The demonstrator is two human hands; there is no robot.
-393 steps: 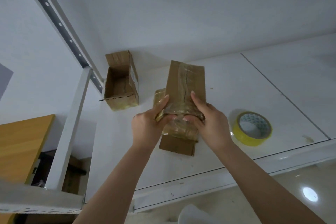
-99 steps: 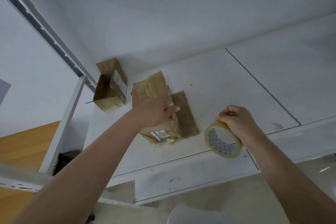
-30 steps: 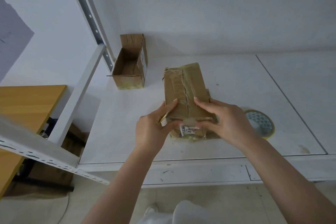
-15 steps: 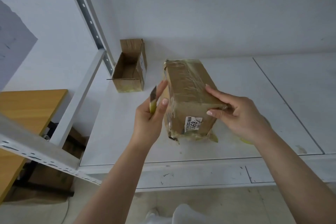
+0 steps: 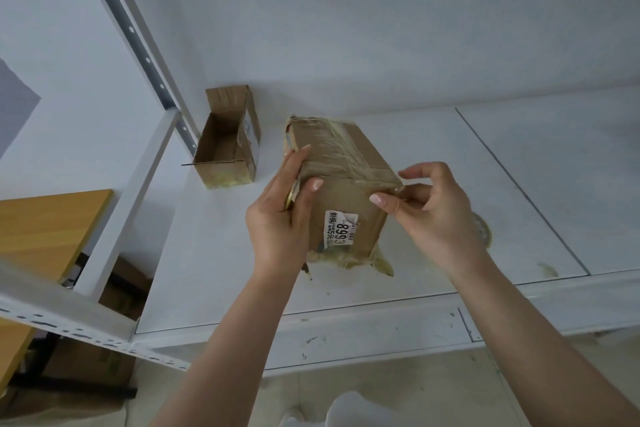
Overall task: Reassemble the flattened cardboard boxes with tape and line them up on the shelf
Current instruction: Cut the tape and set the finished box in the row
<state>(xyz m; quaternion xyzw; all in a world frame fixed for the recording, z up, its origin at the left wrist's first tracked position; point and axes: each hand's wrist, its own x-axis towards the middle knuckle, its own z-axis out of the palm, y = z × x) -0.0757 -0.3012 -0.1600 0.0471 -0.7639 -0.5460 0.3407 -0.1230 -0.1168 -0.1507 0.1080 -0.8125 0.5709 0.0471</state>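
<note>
Fingers [image 5: 313,184] of the left hand [image 5: 277,222] are wrapped round the left side of the taped box [image 5: 343,184], thumb on its near face, while the right hand [image 5: 436,215] pinches the box's upper right corner between thumb and forefinger — apparently tape is being smoothed there. By size: the white shelf [image 5: 433,291] carries everything; the taped box is held at its middle, near the front edge; an open box [image 5: 227,149] is set at the back left; a tape roll [image 5: 483,229] is half hidden behind the right wrist. Sealing seems nearly finished — next, the box should be lined up beside the open one.
</note>
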